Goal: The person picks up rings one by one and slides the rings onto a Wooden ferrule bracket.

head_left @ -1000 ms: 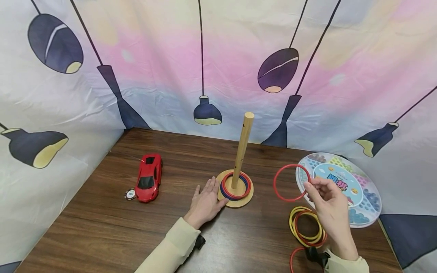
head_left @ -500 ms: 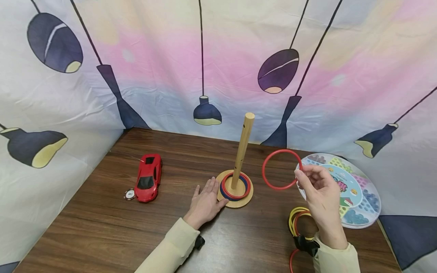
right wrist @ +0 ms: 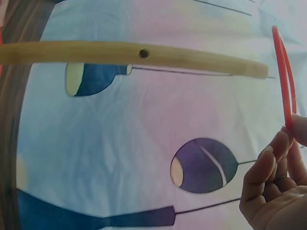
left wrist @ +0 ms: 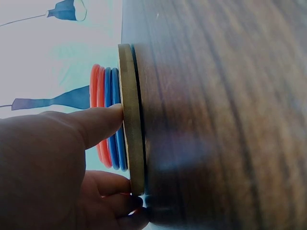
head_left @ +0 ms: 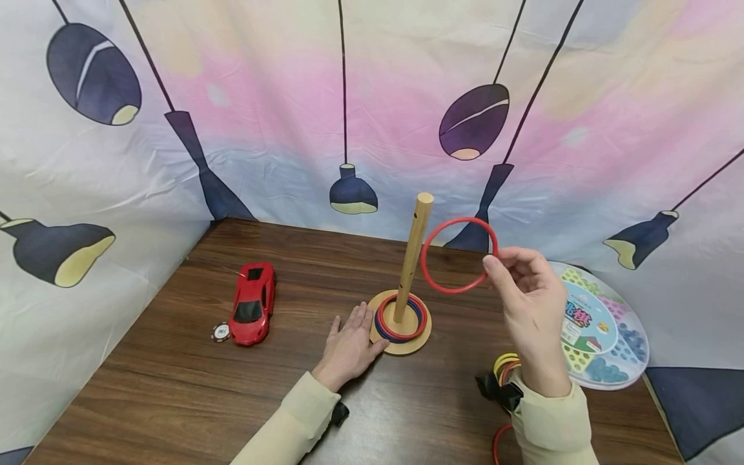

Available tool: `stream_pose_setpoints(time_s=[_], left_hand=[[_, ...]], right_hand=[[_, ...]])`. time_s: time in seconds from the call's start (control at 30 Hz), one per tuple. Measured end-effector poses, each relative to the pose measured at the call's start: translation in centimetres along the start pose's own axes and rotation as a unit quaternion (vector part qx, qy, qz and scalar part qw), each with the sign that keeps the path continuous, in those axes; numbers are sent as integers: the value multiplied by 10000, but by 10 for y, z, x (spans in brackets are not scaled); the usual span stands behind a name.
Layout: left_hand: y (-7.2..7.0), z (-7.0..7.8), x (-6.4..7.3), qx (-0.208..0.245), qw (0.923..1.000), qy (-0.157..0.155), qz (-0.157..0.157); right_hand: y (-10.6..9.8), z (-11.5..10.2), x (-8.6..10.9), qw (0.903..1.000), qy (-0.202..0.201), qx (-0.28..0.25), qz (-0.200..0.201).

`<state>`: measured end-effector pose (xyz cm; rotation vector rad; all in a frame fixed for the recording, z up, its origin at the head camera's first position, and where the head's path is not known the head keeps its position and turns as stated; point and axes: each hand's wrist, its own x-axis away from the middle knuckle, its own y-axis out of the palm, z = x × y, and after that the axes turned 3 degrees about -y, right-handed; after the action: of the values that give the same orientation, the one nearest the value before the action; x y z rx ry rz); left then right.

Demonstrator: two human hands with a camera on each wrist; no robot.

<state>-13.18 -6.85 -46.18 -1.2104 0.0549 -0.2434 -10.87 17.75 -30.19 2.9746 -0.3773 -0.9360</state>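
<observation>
Between thumb and fingers my right hand (head_left: pixel 531 310) pinches a red ring (head_left: pixel 427 274), held up just right of the wooden post (head_left: pixel 412 252). In the right wrist view the ring (right wrist: pixel 283 76) appears nearly edge-on, past the top end of the post (right wrist: pixel 192 56). The post stands upright on a round wooden base (head_left: pixel 401 349). Red and blue rings (head_left: pixel 380 320) lie stacked around its foot; the left wrist view shows red ones (left wrist: pixel 98 86) above blue ones (left wrist: pixel 111 86). My left hand (head_left: pixel 349 349) rests with extended fingers against the base's left edge, its thumb touching the rim.
A red toy car (head_left: pixel 253 303) sits on the left of the table (head_left: pixel 174 387), beside a poker chip (head_left: pixel 221 332). On the right lies a round game board (head_left: pixel 624 342). Yellow and red rings (head_left: pixel 504 363) are partly hidden behind my right wrist. A printed cloth (head_left: pixel 279 97) hangs behind.
My right hand has risen and moved left, bringing the red ring from above the table's right side up close to the post. The left hand has stayed at the base.
</observation>
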Motion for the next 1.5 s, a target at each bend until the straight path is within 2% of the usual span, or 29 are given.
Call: stream_pose_setpoints(time_s=[0.3,0.53,0.77,1.0,1.23,1.4,1.5], left_hand=[[2,0,0,-57,10000,65,28],[3,-1,0,-44,10000,19,33],[4,0,1,-36,10000,46,55],[3,0,0,-66,10000,17,50],[2,0,0,-105,9999,56,81],[2,0,0,-134,9998,76,105],[2,-1,-1,-165,9998,80,117]], right_hand=[[17,-7,-14,9995,-266,-189,46],[32,-10,-28,9992,-274,-271,63],[41,-5,-31,9995,-255,-189,-38],[44,3,-32,9999,3,47,-117],[45,15,-28,9967,381,633,-328],[43,29,-21,9858,903,1222,-717],[41,41,-16,9724,1266,1638,-1081]])
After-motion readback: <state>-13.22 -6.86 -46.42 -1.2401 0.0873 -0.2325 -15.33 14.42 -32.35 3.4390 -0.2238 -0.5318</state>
